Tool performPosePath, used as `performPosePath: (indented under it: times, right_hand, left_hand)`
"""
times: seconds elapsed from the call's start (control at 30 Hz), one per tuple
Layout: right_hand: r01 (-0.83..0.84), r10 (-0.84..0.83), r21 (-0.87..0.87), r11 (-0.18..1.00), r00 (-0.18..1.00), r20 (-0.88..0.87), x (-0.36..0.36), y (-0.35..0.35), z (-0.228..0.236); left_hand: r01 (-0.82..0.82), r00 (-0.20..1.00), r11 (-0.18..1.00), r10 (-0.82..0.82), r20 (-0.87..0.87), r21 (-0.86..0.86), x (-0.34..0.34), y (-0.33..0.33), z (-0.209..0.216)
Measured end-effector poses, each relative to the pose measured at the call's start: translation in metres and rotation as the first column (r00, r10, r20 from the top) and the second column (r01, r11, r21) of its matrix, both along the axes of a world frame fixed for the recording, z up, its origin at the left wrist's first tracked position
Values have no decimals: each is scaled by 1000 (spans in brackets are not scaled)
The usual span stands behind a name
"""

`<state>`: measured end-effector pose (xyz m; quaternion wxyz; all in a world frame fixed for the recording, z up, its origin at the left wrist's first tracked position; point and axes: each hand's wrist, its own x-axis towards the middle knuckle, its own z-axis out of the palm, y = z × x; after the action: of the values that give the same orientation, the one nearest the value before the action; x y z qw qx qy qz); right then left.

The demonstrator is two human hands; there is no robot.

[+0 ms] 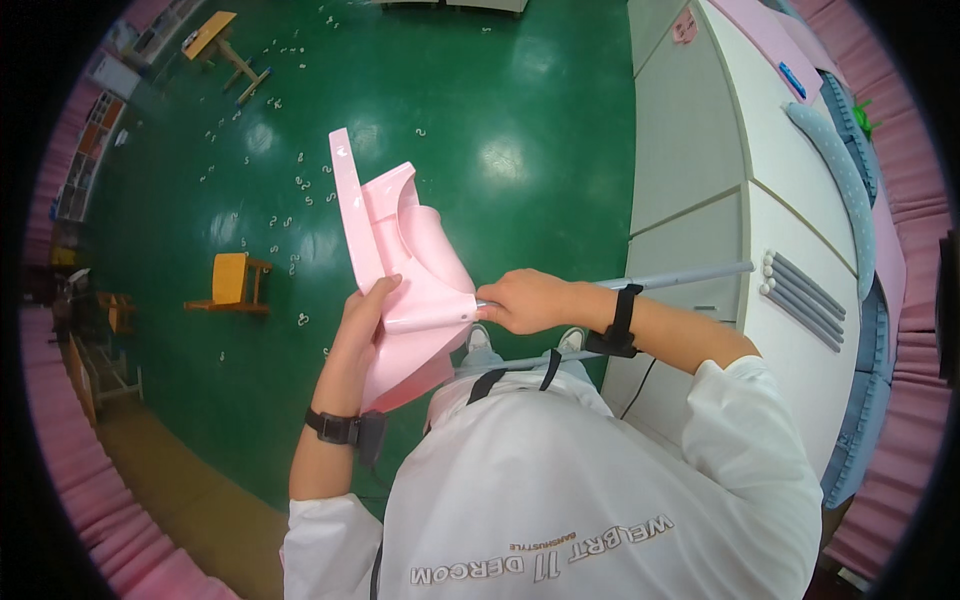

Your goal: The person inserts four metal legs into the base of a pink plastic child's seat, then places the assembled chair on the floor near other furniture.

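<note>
My left hand (362, 325) is closed on the side of a glossy pink plastic chair seat (418, 262) with raised walls and a long arm-like strip. The seat is held tilted in front of my waist, above the floor. My right hand (522, 300) grips a long grey tube (690, 275) near its end, right at a corner of the seat. That tube runs back to the right beneath my right forearm. Whether its tip is inside the seat's corner or only touches it, I cannot tell. A second grey tube (530, 363) lies lower, across my waist.
A white cabinet (690, 130) stands close on my right, with several grey tubes (805, 300) and a curved blue cushion (840, 180) on top. On the green floor (480, 90) are a small yellow chair (229, 280) and, farther off, a wooden table (210, 35).
</note>
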<state>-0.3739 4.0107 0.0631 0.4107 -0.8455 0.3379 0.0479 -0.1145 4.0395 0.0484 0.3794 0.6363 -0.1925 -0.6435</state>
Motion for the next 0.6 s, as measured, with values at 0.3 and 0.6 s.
performPosePath:
  times: [0.3,0.6]
  right_hand:
    - [-107,61,276,955,983,170,-2,-17,-27]
    - [89,-98,-108,990,992,-80,20,12,-24]
  left_hand:
    - [-29,999,999,28,38,45,-9,-1,-11]
    - [-14,1000,998,15,-15,58,-8,1,-29]
